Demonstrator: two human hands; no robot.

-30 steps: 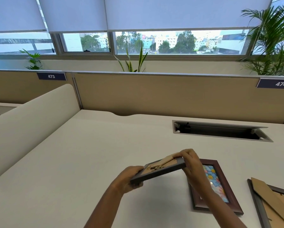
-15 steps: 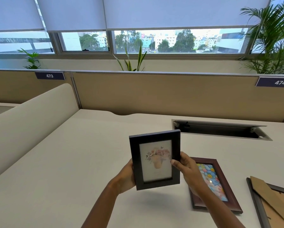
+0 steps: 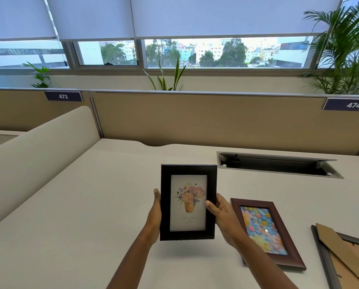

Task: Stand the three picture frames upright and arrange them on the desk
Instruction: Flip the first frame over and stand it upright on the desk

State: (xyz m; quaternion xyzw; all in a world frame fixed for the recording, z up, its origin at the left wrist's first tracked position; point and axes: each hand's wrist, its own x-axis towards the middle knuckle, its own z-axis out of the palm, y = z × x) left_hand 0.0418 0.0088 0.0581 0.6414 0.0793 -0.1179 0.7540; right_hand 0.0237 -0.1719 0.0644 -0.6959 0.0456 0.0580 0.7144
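I hold a black picture frame [image 3: 188, 202] with a flower-pot print upright above the desk, its front facing me. My left hand [image 3: 156, 213] grips its left edge and my right hand [image 3: 221, 215] grips its right edge, thumb on the glass. A reddish-brown frame [image 3: 267, 232] with a colourful flower picture lies face up on the desk just right of my right hand. A third grey frame [image 3: 345, 261] lies face down at the lower right, its cardboard stand showing, partly cut off by the view's edge.
The white desk [image 3: 80, 205] stretches to the left and back. An open cable slot [image 3: 276, 165] sits at the back right. A beige partition [image 3: 195, 119] closes the far side and a rounded divider [image 3: 34, 155] borders the left.
The black frame went from lying tilted, back side up, to upright with its picture facing me. It has since straightened and shifted slightly forward.
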